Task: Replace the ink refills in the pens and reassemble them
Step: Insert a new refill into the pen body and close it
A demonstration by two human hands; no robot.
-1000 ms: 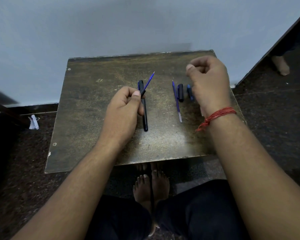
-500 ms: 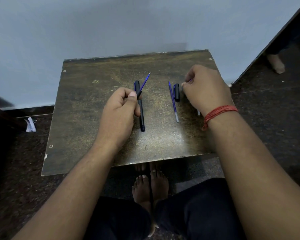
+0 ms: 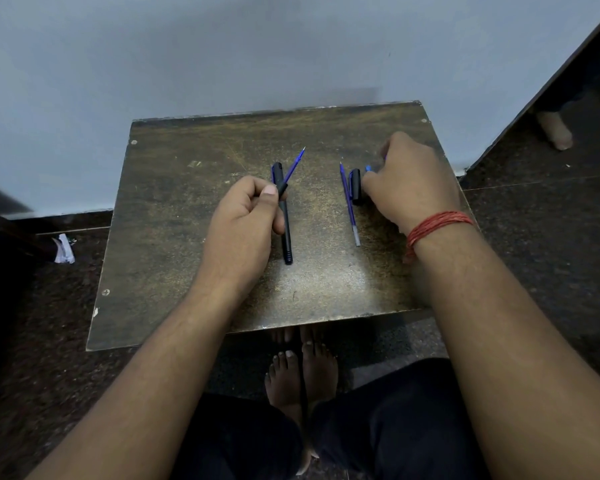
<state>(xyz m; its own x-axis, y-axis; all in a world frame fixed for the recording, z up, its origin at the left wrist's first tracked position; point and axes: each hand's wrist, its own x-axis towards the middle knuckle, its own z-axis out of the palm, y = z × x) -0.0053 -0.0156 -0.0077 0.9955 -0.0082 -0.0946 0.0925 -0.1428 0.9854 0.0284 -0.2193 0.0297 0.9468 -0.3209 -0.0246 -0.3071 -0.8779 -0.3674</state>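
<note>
On the small brown table [image 3: 174, 237], my left hand [image 3: 243, 226] grips a black pen barrel with a blue ink refill [image 3: 293, 166] sticking out of it toward the wall. A whole black pen [image 3: 286, 233] lies on the table just right of that hand. A loose blue refill [image 3: 349, 206] lies right of centre, with a black pen cap [image 3: 355, 187] beside it. My right hand [image 3: 413, 181] is down on the table next to the cap, fingers curled around a small blue pen part [image 3: 368, 168] that is mostly hidden.
The table stands against a pale blue wall [image 3: 257, 46]. Dark speckled floor surrounds it. My bare feet [image 3: 302, 372] show under the near edge. A scrap of white paper [image 3: 63, 249] lies on the floor at left. Another person's foot [image 3: 555, 131] is at far right.
My right hand has come down from above the table onto the blue part beside the cap. My left hand keeps holding the barrel with its refill.
</note>
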